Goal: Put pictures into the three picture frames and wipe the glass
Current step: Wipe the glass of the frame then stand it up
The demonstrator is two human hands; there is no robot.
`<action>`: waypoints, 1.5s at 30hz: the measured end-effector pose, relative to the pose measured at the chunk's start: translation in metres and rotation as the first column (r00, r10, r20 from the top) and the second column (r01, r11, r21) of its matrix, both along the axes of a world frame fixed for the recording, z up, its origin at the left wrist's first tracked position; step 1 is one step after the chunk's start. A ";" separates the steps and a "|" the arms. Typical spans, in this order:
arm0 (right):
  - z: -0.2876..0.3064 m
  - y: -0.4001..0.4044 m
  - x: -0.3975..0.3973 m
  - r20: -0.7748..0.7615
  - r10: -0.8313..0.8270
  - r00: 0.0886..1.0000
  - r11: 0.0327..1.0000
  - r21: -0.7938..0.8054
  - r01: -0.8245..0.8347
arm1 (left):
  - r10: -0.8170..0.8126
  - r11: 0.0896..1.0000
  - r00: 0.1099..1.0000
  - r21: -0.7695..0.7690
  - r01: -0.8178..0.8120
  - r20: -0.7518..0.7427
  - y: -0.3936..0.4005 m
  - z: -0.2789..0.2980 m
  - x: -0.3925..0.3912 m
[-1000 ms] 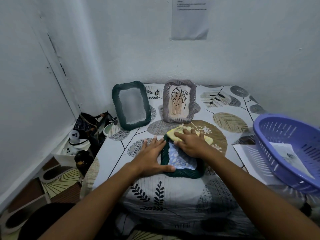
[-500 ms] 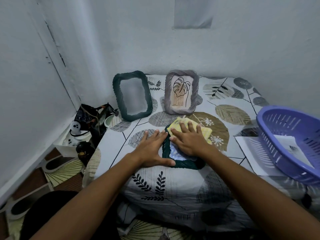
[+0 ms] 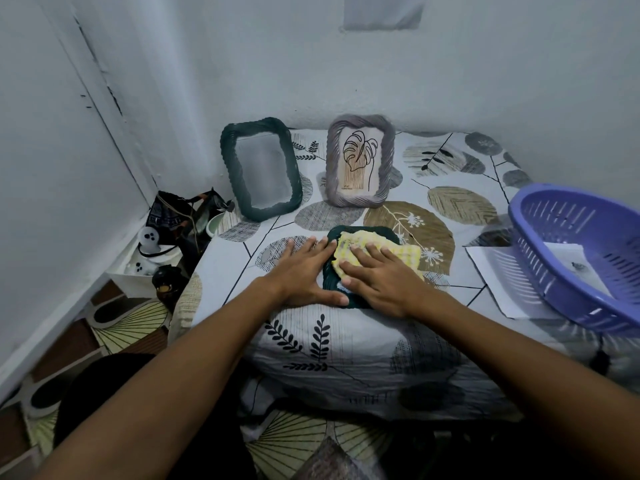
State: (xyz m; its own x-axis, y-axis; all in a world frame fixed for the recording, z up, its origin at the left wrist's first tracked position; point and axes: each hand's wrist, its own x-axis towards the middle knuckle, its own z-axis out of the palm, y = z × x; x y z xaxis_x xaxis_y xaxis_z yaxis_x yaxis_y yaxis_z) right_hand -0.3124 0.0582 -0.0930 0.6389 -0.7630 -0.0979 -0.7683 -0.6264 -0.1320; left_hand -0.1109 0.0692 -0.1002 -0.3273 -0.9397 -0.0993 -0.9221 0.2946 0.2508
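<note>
The dark green frame (image 3: 360, 237) you are cleaning lies flat, glass up, near the front edge of the bed (image 3: 346, 348). That is a sensible pose, since the soft cover supports the back while you press down. Your yellow cloth (image 3: 377, 249) is spread over most of the glass, and your right hand (image 3: 381, 278) lies flat on it with fingers straight and slightly spread, so the whole palm drives the wipe rather than a pinch. Your left hand (image 3: 304, 271) rests open just beside the frame's left edge, fingers extended and thumb along the near corner, apparently bracing it so it cannot slide.

Behind, two frames stand propped near the wall: the grey frame (image 3: 360, 161) shows a leaf drawing, while the other green frame (image 3: 261, 173) looks empty, so by my reading it awaits a picture. Whether the flat frame holds one cannot be told under the cloth.

To your right, the purple basket (image 3: 581, 258) sits on a sheet of paper (image 3: 491, 271), within easy reach, and holds more paper inside.
</note>
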 end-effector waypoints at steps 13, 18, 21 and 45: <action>0.004 0.024 -0.034 0.028 0.130 0.991 0.990 -0.056 -0.129 | 0.002 1.000 1.000 -0.005 -0.002 0.006 -0.003 -0.004 0.002; 0.005 0.028 -0.049 0.014 0.115 0.993 0.991 -0.074 -0.114 | 0.005 1.000 1.000 -0.005 -0.005 -0.011 -0.003 -0.004 0.002; 0.004 0.025 -0.056 0.022 0.113 0.993 0.989 -0.098 -0.111 | 0.010 1.000 0.999 0.009 -0.009 -0.036 -0.002 -0.002 0.002; 0.009 -0.062 -0.018 -0.122 -0.150 0.981 0.988 -0.037 0.147 | 0.026 0.999 0.998 0.029 -0.024 -0.056 -0.003 0.001 -0.001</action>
State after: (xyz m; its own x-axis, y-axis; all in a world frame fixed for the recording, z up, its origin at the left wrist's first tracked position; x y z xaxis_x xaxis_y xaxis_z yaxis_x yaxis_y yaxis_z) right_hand -0.3306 -0.0038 -0.0836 0.5023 -0.8522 -0.1466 -0.8624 -0.5060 -0.0138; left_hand -0.1117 0.0666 -0.0994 -0.3096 -0.9447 -0.1079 -0.9132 0.2638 0.3105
